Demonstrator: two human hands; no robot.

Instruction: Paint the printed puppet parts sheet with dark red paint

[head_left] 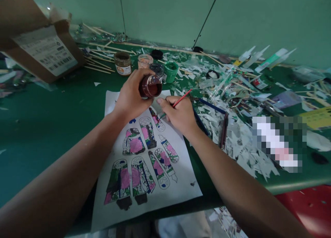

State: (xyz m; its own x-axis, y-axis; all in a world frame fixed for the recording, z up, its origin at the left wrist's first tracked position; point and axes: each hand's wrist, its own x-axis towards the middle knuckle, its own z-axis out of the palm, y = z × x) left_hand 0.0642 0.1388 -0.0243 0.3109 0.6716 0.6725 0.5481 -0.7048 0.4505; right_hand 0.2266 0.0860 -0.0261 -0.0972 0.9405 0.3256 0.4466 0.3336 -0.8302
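My left hand is wrapped round a small jar of dark red paint, tilted with its mouth facing right, above the top of a paper sheet. In my right hand is a thin red paintbrush, gripped between thumb and fingers. Its tip points down and left, near a partly coloured shape at the sheet's upper right. The white sheet carries several outlined cut-out shapes filled with pink, green, blue and black. Whether the brush tip touches the paper I cannot tell.
Behind the hands stand open paint jars: brown, peach and green. A cardboard box leans at the left. Paper scraps, sticks and glue tubes litter the green table. A red surface shows lower right.
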